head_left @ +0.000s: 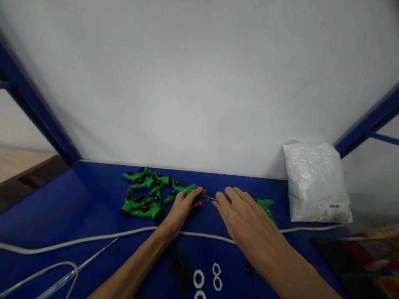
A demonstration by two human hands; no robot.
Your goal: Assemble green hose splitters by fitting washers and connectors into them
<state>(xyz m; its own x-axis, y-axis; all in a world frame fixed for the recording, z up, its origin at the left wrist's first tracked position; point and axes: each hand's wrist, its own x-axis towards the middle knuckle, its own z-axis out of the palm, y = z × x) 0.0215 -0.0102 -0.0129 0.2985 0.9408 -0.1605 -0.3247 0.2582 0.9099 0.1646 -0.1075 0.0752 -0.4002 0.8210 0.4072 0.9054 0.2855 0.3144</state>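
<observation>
My left hand (pixel 181 206) is closed around a green plastic hose splitter (pixel 191 189) with black parts, held just above the blue table. A thin metal screwdriver shaft (pixel 210 198) reaches from my right hand (pixel 238 209) to a black part on the splitter's right side. My right fingers are wrapped round the tool, so its handle is hidden. Just left of my left hand lie several similar green hose splitters (pixel 156 209) with black knobs. Another green piece (pixel 266 204) lies partly hidden behind my right hand.
A white cable (pixel 205 234) crosses the blue table (pixel 93 199) beneath my forearms. White rings (pixel 198 278) and dark round parts (pixel 176 265) lie at the front. A white plastic package (pixel 316 182) leans against the wall at right. A clear rod (pixel 93 259) lies front left.
</observation>
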